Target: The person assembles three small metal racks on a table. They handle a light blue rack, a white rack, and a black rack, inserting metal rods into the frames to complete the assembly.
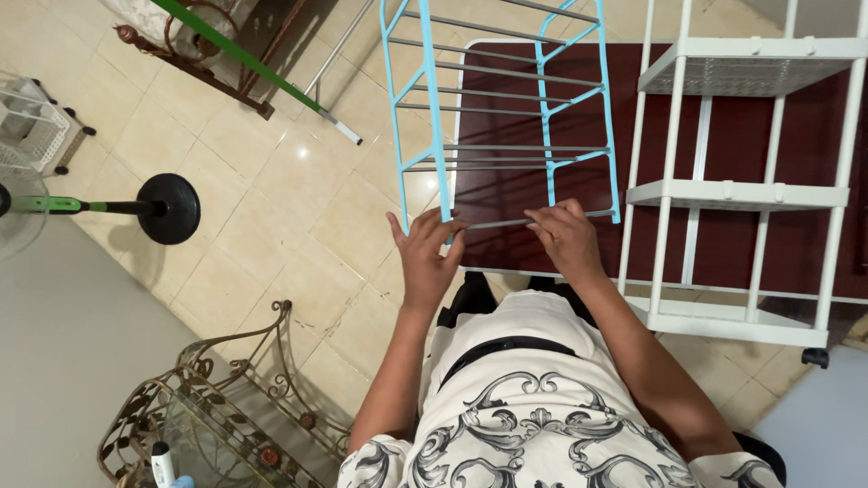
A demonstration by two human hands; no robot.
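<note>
A light blue rack frame (425, 90) with grey metal rods stands on a dark red table (506, 194), partly overhanging its left edge. My left hand (425, 253) grips the frame's near left blue upright at its lower end. My right hand (565, 237) holds the lowest grey rod (502, 222) near the frame's right upright. Both arms reach forward from my white patterned shirt.
A white plastic shelf unit (737, 194) lies across the table's right side. On the tiled floor at left are a fan's black base (170, 208), a green-handled pole (253, 68), a white basket (32, 126) and an ornate metal-and-glass stand (217, 407).
</note>
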